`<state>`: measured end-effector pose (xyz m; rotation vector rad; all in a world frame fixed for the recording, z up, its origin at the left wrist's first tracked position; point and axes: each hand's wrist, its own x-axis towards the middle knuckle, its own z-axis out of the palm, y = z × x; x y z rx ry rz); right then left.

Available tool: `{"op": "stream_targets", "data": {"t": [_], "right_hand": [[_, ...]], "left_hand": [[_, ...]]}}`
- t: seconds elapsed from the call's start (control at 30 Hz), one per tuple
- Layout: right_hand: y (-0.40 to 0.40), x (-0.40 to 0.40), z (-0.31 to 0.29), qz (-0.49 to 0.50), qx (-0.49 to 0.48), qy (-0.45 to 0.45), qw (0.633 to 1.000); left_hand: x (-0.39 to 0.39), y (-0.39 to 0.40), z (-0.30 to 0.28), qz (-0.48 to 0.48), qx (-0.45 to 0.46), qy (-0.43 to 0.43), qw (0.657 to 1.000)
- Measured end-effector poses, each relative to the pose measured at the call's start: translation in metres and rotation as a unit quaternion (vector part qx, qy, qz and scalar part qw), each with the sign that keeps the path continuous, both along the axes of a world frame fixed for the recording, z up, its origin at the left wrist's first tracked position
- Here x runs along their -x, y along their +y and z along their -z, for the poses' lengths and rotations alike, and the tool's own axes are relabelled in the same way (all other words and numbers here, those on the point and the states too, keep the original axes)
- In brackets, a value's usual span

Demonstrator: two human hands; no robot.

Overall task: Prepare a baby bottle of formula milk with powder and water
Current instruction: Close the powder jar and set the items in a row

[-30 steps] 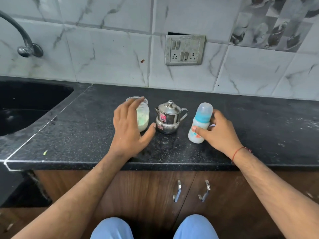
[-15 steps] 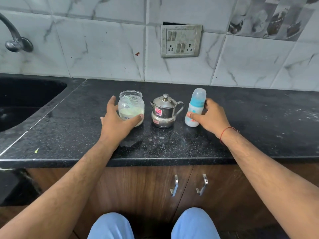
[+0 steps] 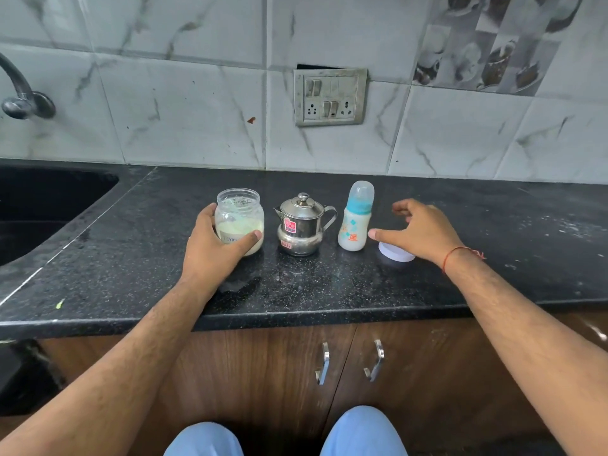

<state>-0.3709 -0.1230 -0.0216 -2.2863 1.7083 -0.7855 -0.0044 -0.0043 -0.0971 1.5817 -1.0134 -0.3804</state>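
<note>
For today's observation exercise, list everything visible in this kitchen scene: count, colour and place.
Jar: 1, clear, pale powder inside, counter left.
Steel pot: 1, silver, lidded, centre.
Baby bottle: 1, white and blue, capped, right of pot.
White lid: 1, under right hand.
Counter: 1, black.
Sink: 1, black, far left.
Tap: 1, metal, wall.
Switchboard: 1, grey, wall.
Cabinet handles: 2, silver, below.
Left hand: gripping jar.
Right hand: open, beside bottle.
</note>
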Motion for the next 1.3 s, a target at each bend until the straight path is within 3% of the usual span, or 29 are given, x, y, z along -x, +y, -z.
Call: {"op": "stream_targets", "data": {"t": [0.13, 0.4, 0.67, 0.83, 1.07, 1.3], "right_hand": [[0.005, 0.028, 0.005, 0.035, -0.08, 0.132, 0.987], [0.021, 0.037, 0.023, 0.016, -0.044, 0.088, 0.995], [0.059, 0.016, -0.009, -0.078, 0.016, 0.09, 0.993], [0.085, -0.023, -0.037, -0.154, 0.067, 0.144, 0.975], [0.096, -0.076, -0.079, -0.231, 0.125, 0.203, 0.943], [0.085, -0.112, -0.105, -0.334, 0.027, 0.13, 0.933]], "left_hand": [[0.0, -0.002, 0.003, 0.005, 0.0, 0.005, 1.0], [0.006, 0.004, 0.001, 0.022, 0.021, 0.009, 0.999], [0.019, 0.018, -0.011, 0.139, 0.04, -0.021, 0.989], [0.02, 0.025, -0.012, 0.238, 0.018, -0.078, 0.968], [0.02, 0.024, -0.011, 0.261, 0.035, -0.082, 0.961], [0.019, 0.02, -0.009, 0.275, 0.038, -0.088, 0.957]]}}
